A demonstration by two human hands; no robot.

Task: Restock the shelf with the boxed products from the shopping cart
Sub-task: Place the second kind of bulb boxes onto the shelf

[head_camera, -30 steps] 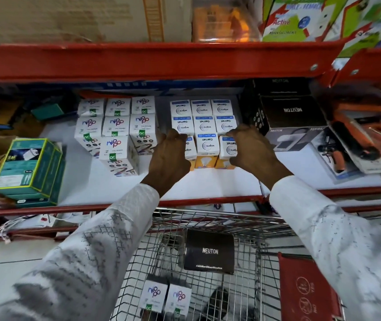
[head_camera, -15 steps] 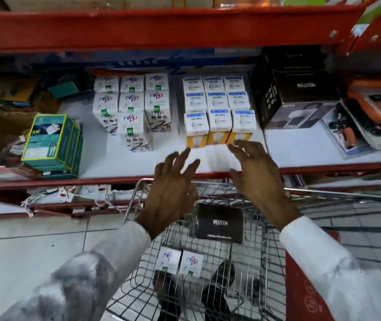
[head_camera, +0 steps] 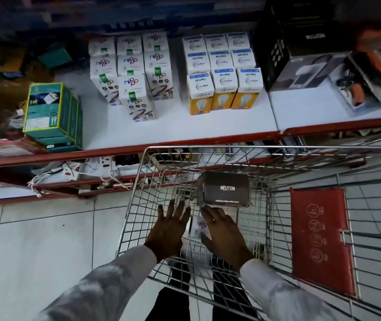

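The step in hand is the pickup from the shopping cart point(head_camera: 210, 154): both hands are down inside the wire basket, reaching for more stock. The left hand point(head_camera: 167, 230) has its fingers spread wide and flat, holding nothing. The right hand point(head_camera: 223, 232) is likewise open, fingers extended and slightly fanned, with no grasp closed on anything.

Between the two hands, partly under both palms, lies a small white box point(head_camera: 197, 228) with coloured lettering that matches the white boxes point(head_camera: 136, 96) already stacked on the shelf point(head_camera: 185, 128). Motion blur and the hands covering it make it hard to say whether there is one box there or two side by side. It seems to lie with a printed face upward, its long axis running away from the wrists toward the fingertips, though most of its outline is hidden.

Just beyond the right fingertips a black box point(head_camera: 226, 189) stands against the far wall of the cart, its label facing up.

The next move, as I judge it, calls for closing both hands around the white stock from either side, then lifting it clear of the basket rim toward the matching stack.
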